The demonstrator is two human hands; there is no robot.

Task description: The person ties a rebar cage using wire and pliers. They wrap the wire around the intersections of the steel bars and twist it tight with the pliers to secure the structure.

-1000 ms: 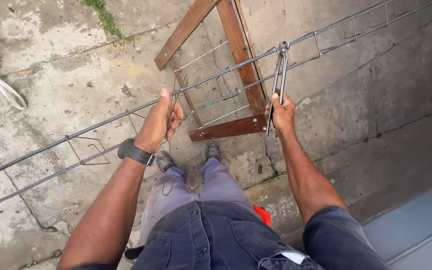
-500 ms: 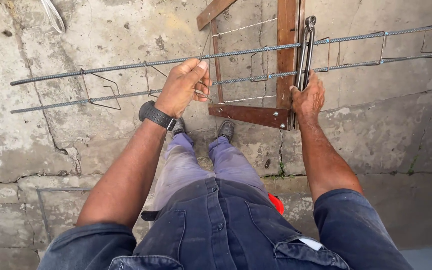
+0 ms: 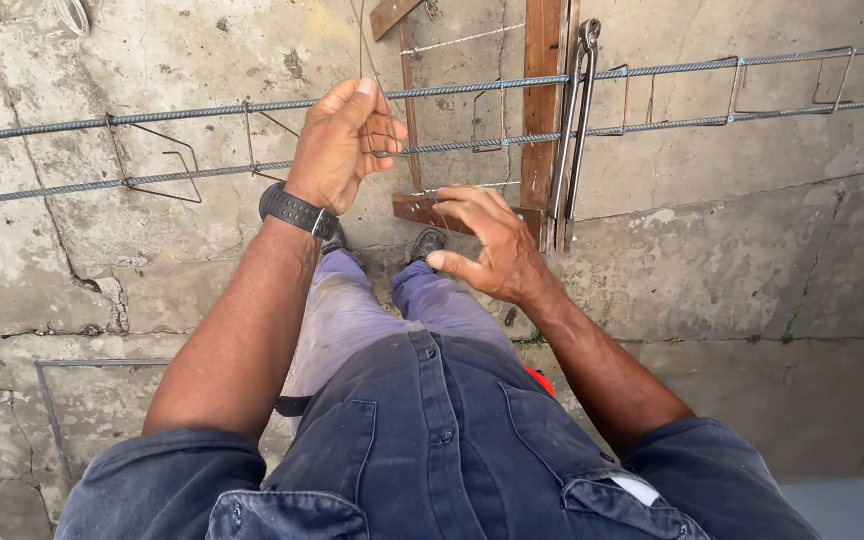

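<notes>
Rebar cage (image 3: pixel 202 140) runs across the upper part of the frame, from the left edge to the right edge, with two long ribbed bars and bent wire stirrups (image 3: pixel 157 160) between them. It rests on a brown wooden trestle (image 3: pixel 540 110) in the upper middle. The left hand (image 3: pixel 337 145), with a black watch (image 3: pixel 297 210) on the wrist, is closed around the upper bar and pinches a thin tie wire (image 3: pixel 362 40) that rises toward the top edge. The right hand (image 3: pixel 487 250) is in the middle of the frame, below the bars, with the fingers spread and holding nothing. Just to its upper right, the pincers (image 3: pixel 572 120) hang by their closed head from the upper bar, with the handles pointing down beside the trestle leg.

To tie well, the wire should probably sit snug around the crossing of bar and stirrup before any twisting, and the left hand should keep the bar steady so that the stirrup does not slide. The pincers are near enough for the free hand.

No box, bucket or other container shows in the view. Below the cage is cracked concrete ground (image 3: pixel 752 300), and the person's dark shirt, grey trousers and shoes fill the lower middle.
</notes>
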